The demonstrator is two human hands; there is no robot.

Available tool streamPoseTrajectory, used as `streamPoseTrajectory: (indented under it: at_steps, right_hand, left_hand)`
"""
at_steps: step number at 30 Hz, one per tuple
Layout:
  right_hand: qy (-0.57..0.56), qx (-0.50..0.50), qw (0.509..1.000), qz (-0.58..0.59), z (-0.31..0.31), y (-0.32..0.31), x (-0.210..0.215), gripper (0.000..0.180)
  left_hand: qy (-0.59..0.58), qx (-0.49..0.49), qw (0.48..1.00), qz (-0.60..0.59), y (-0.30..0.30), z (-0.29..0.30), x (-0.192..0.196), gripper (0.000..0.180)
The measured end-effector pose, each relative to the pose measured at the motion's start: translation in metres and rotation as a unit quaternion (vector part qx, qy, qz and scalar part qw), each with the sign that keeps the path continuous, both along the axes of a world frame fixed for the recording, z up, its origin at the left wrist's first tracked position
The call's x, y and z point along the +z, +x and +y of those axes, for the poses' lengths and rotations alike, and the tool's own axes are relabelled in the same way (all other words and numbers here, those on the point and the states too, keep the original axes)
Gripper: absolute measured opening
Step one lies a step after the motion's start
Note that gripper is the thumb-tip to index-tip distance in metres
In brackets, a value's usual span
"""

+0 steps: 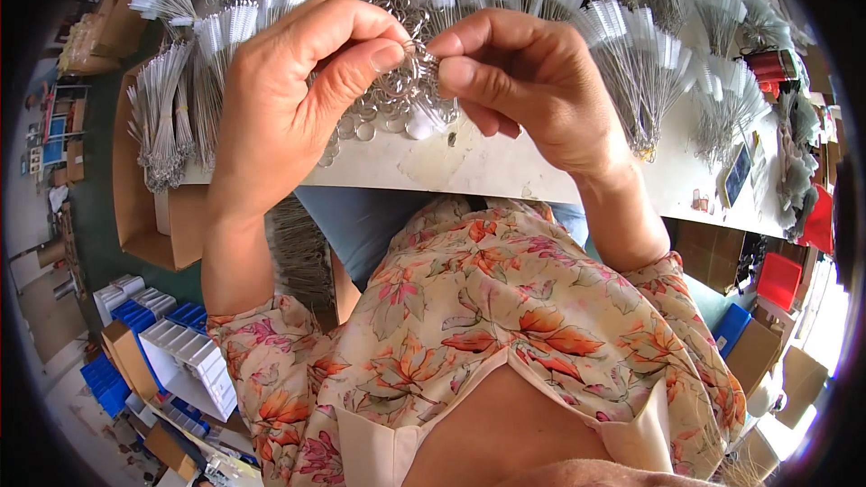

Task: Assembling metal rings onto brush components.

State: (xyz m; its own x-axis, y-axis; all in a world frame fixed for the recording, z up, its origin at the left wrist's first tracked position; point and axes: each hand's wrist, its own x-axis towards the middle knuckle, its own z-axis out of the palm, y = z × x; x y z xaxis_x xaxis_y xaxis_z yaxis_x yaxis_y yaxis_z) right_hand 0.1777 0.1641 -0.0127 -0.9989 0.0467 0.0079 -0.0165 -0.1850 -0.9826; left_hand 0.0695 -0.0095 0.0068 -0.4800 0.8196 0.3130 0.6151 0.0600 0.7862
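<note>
Head view: I look down on both hands raised over the near edge of a white worktop (pixel 505 171).
Left hand (pixel 289 99): fingers curled tight, thumb and forefinger pinched on a small metal ring (pixel 413 61) between the two hands.
Right hand (pixel 523 81): also closed in a pinch, thumb and forefinger on the same ring from the other side.
Ring pile (pixel 379 113): loose silvery rings lie heaped on the worktop right under the fingertips.
Brush bundles (pixel 649 63): thin wire brushes with white bristle tips fan out in sheaves across the far worktop.
Risk, slip: I judge the ring small and slick; a loosened pinch would drop it into the pile, where it would be lost among the others.
Risk, snag: the wire ends sit close to the fingertips and could prick or catch.
Risk, edge: rings near the worktop rim could roll off into the lap.
Cardboard box (pixel 135 207): brown, open, at the left beside the worktop.
Blue and white bins (pixel 171 343): on the floor lower left.
Red boxes (pixel 780 280): lower right; any labels are too small to tell.
</note>
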Motion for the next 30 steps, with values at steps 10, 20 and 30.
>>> streamPoseTrajectory:
  at_steps: [10, 20, 30]
  right_hand:
    - [-0.014, 0.019, 1.0, 0.006, 0.001, -0.005, -0.005, 0.014]
    - [-0.006, 0.034, 0.999, 0.005, -0.014, -0.009, -0.008, 0.014]
    - [0.045, -0.063, 0.989, 0.129, -0.071, -0.042, -0.055, 0.015]
  left_hand:
    - [-0.039, 0.031, 0.992, -0.112, 0.012, 0.0, 0.0, 0.014]
    - [-0.028, 0.048, 0.996, 0.069, 0.005, -0.02, -0.001, 0.017]
    - [0.297, 0.097, 0.887, -0.339, 0.009, -0.037, -0.031, 0.021]
